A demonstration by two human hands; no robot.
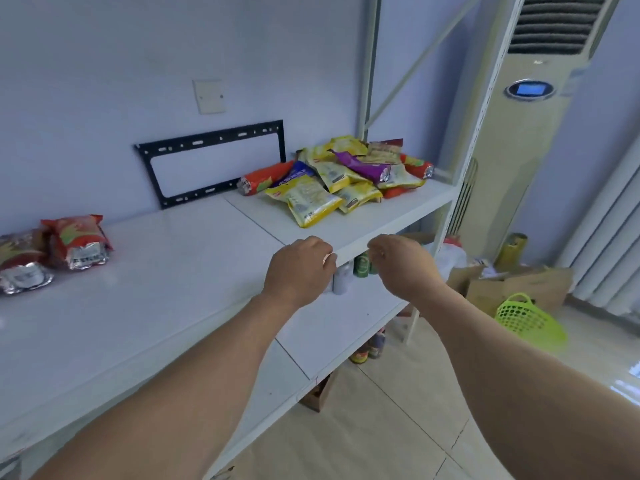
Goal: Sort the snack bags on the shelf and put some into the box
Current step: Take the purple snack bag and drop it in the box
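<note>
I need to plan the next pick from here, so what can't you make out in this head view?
- Bags low in the mixed pile: covered by the bags on top, count unclear.
- Leftmost red bags: cut off by the left edge.
- Bottles on the lower shelf: partly behind the left hand and shelf edge.
- Fingertips of the right hand: curled away, grip unclear.
- Cardboard box: contents too small.

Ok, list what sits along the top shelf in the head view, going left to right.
Two red snack bags → black metal bracket leaning on the wall → mixed pile of snack bags. Both hands hover empty near the shelf's front edge.
</note>
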